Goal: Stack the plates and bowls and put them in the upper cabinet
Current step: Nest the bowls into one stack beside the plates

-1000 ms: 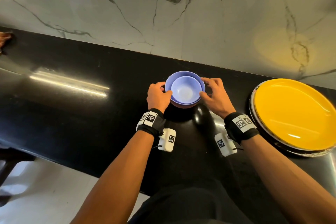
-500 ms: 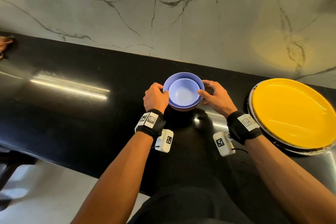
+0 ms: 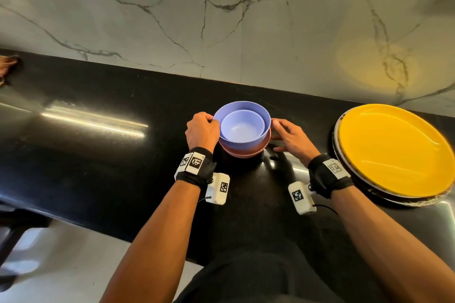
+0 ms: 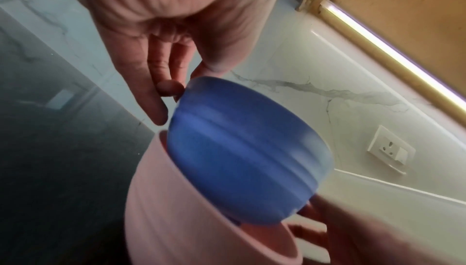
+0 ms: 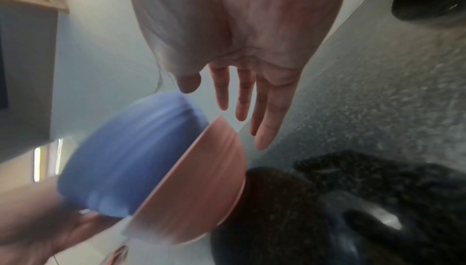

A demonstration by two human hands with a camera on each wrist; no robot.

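Head view, left hand (image 3: 202, 130) pinching blue bowls' (image 3: 242, 123) rim; right hand (image 3: 291, 138) released beside

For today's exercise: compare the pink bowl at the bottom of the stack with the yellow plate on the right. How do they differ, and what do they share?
The pink bowl is deep and steep-walled; the yellow plate is wide and nearly flat. The pink bowl holds blue bowls nested inside it; the yellow plate carries nothing and tops its own pile. The left hand grips the bowl stack, with the right hand open beside it; no hand touches the plate. Both are round and belong to stacks over the black counter.
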